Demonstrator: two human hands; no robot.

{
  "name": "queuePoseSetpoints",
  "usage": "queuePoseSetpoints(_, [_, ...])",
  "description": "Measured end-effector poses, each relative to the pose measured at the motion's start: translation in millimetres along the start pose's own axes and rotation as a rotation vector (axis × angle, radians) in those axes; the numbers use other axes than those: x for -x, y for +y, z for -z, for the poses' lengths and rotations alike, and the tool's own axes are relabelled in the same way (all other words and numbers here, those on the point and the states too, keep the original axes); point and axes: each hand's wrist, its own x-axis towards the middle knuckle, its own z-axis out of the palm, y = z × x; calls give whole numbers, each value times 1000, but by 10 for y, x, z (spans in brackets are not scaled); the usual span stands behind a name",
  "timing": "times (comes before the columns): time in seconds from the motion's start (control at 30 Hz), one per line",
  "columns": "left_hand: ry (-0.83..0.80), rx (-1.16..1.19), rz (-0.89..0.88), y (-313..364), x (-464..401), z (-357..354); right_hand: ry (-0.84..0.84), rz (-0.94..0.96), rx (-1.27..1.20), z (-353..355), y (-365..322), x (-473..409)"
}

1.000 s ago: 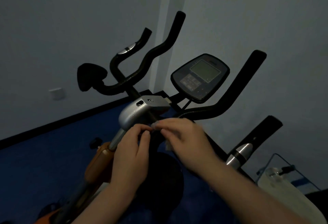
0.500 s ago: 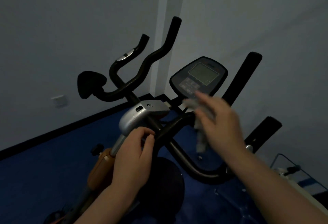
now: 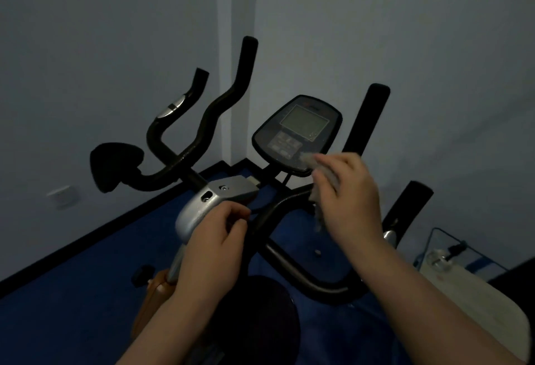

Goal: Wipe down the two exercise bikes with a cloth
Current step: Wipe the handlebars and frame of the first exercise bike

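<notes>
Your right hand (image 3: 351, 199) has its grip closed around the grey cloth (image 3: 315, 162), pressing its top end onto the lower edge of the bike's console (image 3: 298, 130) (the rest hangs down past the handlebar (image 3: 278, 205)). Your left hand (image 3: 214, 246) curls at the silver stem housing (image 3: 199, 208); what its grip holds cannot be told.

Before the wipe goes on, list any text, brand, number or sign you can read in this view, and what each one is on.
Nothing can be read in this view.
Console: the screen is blank; the small mark above it and the button labels below are too dark and blurred to read.
Cloth in the right hand: no print visible.
Silver bracket by the left hand: only screw holes, no label.
Wall plate: no marking visible.
</notes>
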Motion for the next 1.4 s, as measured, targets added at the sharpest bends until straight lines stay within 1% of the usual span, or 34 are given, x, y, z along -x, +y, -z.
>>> queuePoseSetpoints(0.03, [-6,13,2,17,-50,-39,8,-9,60,-14,0,50])
queuePoseSetpoints(0.1, [-33,31,-21,75,-159,-137,-68,35,80,-114,-21,267])
queuePoseSetpoints(0.17, [-61,43,-82,154,-308,-255,-133,30,-32,-105,-32,333])
queuePoseSetpoints(0.2, [-72,33,-115,194,-389,-318,-112,2,-89,-33,-29,251])
queuePoseSetpoints(0.23, [-81,20,-144,234,-477,-385,-30,-37,-126,58,-7,103])
queuePoseSetpoints(0.27, [-91,15,-166,275,-559,-454,114,-80,-153,161,13,-83])
queuePoseSetpoints(0.33, [-135,17,-194,349,-681,-591,459,-174,-196,347,20,-487])
queuePoseSetpoints(0.37, [-164,12,-201,370,-713,-653,573,-211,-207,381,14,-659])
queuePoseSetpoints(0.4, [-187,-9,-209,374,-726,-706,614,-249,-212,360,12,-797])
queuePoseSetpoints(0.5, [-177,-106,-253,320,-698,-761,502,-364,-195,142,85,-934])
queuePoseSetpoints(0.6, [-144,-110,-278,315,-668,-740,458,-387,-169,-93,188,-650])
queuePoseSetpoints(0.7, [-134,-100,-267,328,-663,-747,378,-408,-135,-113,214,-403])
queuePoseSetpoints(0.73, [-131,-110,-272,330,-657,-748,408,-391,-129,-55,207,-454])
queuePoseSetpoints(0.8, [-125,-116,-278,326,-640,-735,529,-329,-140,108,154,-723])
queuePoseSetpoints(0.83, [-117,-102,-278,314,-635,-728,550,-316,-154,182,115,-873])
queuePoseSetpoints(0.9, [-105,-54,-265,295,-633,-701,493,-348,-164,180,87,-981])
queuePoseSetpoints(1.0, [-69,91,-194,299,-644,-648,394,-461,-120,-56,117,-563])
queuePoseSetpoints(1.07, [-37,162,-146,310,-618,-609,331,-493,-109,-146,161,-201])
queuePoseSetpoints(1.13, [-24,177,-112,296,-566,-539,307,-424,-137,-144,138,-22])
queuePoseSetpoints(1.2, [-20,137,-93,267,-479,-432,325,-235,-133,-85,52,7])
queuePoseSetpoints(1.23, [-8,109,-88,245,-417,-372,308,-163,-106,-65,42,-14])
queuePoseSetpoints(1.27, [7,83,-81,215,-338,-315,270,-136,-80,-42,58,-50])
queuePoseSetpoints(1.33, [16,40,-66,148,-152,-203,151,-208,-77,-10,97,-65])
queuePoseSetpoints(1.37, [13,12,-61,114,-58,-150,115,-208,-53,-25,112,-18])
queuePoseSetpoints(1.4, [19,-26,-62,80,30,-104,86,-166,-6,-70,95,66])
